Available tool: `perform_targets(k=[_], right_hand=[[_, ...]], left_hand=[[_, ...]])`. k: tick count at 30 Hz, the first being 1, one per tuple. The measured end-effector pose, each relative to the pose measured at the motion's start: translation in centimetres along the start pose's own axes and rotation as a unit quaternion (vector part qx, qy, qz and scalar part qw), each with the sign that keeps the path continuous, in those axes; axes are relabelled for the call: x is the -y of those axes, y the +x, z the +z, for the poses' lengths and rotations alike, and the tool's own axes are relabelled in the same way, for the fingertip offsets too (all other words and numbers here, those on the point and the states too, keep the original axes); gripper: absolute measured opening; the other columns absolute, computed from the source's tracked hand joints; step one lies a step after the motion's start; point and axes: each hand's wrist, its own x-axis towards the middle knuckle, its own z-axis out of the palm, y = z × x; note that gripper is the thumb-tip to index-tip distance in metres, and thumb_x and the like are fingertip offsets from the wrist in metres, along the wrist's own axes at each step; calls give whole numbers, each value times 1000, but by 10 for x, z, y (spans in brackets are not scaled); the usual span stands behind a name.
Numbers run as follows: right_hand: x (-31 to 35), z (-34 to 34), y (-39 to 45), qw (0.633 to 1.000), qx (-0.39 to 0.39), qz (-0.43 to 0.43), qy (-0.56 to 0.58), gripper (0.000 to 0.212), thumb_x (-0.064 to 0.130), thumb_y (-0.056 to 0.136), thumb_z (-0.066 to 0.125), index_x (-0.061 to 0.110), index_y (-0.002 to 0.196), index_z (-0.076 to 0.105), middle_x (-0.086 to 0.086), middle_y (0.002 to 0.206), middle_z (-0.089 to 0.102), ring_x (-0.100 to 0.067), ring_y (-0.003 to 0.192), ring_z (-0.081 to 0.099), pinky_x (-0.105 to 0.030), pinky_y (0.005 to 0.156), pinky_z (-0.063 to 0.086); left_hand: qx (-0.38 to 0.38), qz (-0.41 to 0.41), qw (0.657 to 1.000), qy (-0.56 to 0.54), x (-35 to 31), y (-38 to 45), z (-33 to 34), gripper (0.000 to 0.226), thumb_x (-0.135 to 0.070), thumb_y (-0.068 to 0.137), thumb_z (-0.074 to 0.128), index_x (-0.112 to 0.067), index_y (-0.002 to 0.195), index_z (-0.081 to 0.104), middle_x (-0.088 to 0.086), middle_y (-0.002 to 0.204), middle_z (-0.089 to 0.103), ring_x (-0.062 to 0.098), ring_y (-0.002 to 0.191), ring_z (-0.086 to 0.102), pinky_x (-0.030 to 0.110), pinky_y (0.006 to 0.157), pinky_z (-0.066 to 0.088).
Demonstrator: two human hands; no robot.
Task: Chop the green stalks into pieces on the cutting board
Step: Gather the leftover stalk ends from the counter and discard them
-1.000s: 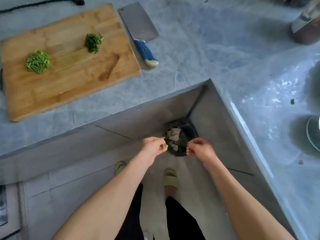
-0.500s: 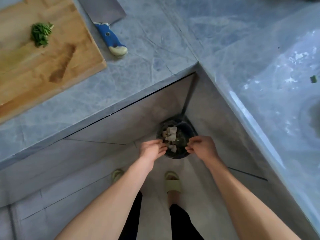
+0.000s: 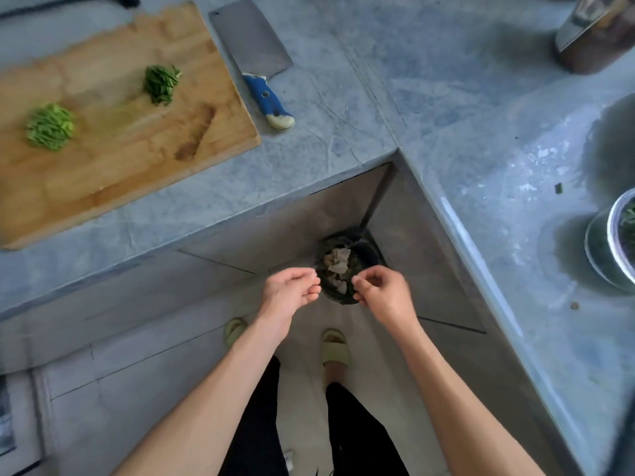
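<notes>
1. Left hand [image 3: 290, 292] and right hand [image 3: 381, 292]: each grip loosely curled over the floor bin [image 3: 347, 269]; whether either pinches a scrap, I cannot tell
2. Chopped green piles [image 3: 51, 127] lie on the cutting board [image 3: 137, 139], up-left of the grip, well apart; cleaver [image 3: 256, 55] just beside it on the counter [image 3: 343, 97]
3. Pieces likely light, loose, scattering easily; gather by cupping
4. Bowl [image 3: 615, 245] to the right is cut off; no whole stalks visible

No legible text, label, brand, number or sign in the head view. Checked the cleaver [image 3: 256, 56] blade and blue handle beside the cutting board [image 3: 113, 132]: both unmarked.
</notes>
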Motion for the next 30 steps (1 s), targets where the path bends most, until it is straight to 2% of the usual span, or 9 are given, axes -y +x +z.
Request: perform_targets(k=[5, 9, 11, 14, 18, 21, 24, 27, 30], right_hand=[[57, 4, -49, 996, 29, -62, -63, 6, 25, 85, 69, 24, 79, 67, 4, 70, 70, -12, 70, 68, -33, 71, 56], [133, 16, -79, 981, 91, -138, -105, 5, 27, 83, 68, 25, 79, 67, 3, 71, 70, -11, 69, 66, -30, 67, 54], [166, 20, -83, 972, 101, -178, -118, 5, 26, 84, 68, 25, 79, 66, 4, 71, 70, -7, 67, 64, -23, 63, 50], [236, 38, -93, 953, 124, -239, -139, 3, 25, 86, 68, 22, 84, 67, 5, 74, 69, -6, 68, 62, -15, 60, 45], [305, 61, -103, 926, 116, -307, -187, 6, 25, 86, 68, 19, 86, 66, 4, 75, 67, -10, 70, 60, -17, 58, 45], [351, 78, -113, 906, 103, -350, -215, 8, 25, 85, 70, 18, 88, 66, 5, 78, 66, -9, 72, 59, -15, 59, 46], [400, 100, -126, 885, 83, -387, -246, 9, 22, 86, 69, 17, 92, 65, 7, 79, 63, -9, 72, 56, -10, 56, 40], [445, 121, -134, 860, 63, -434, -263, 9, 19, 85, 69, 14, 92, 64, 1, 82, 65, -17, 78, 60, -24, 66, 48], [473, 130, -136, 844, 46, -438, -305, 12, 21, 86, 66, 15, 96, 64, 0, 89, 65, -20, 83, 60, -32, 72, 52]], left_hand=[[5, 57, 998, 6, -43, -53, -35, 11, -3, 92, 66, -8, 99, 72, 4, 85, 76, 14, 76, 71, 26, 72, 58], [-50, 121, 991, 8, -87, -98, -91, 11, -10, 95, 64, -16, 93, 73, 3, 88, 75, 13, 76, 68, 29, 74, 57], [-75, 148, 986, 11, -109, -107, -116, 11, -11, 94, 65, -17, 90, 73, 2, 85, 75, 13, 75, 67, 28, 72, 55], [-125, 213, 968, 42, -157, -119, -172, 17, -8, 91, 67, -22, 84, 72, 2, 81, 73, 15, 75, 65, 27, 70, 50], [-151, 273, 941, 130, -213, -127, -228, 13, -12, 88, 72, -25, 85, 73, 0, 86, 73, 12, 80, 66, 26, 74, 50], [-162, 319, 911, 208, -256, -132, -260, 7, -16, 88, 72, -23, 87, 74, -1, 89, 73, 10, 81, 66, 19, 69, 48], [-187, 379, 860, 285, -300, -140, -292, 4, -18, 87, 73, -21, 89, 75, -12, 85, 70, -3, 79, 61, 11, 69, 45], [-190, 429, 817, 334, -340, -145, -318, 9, -14, 85, 72, -22, 88, 74, -14, 81, 67, -6, 77, 60, 17, 69, 49], [-189, 449, 786, 381, -370, -144, -325, 7, -16, 85, 69, -21, 87, 73, -13, 78, 66, 4, 75, 64, 27, 70, 53]])
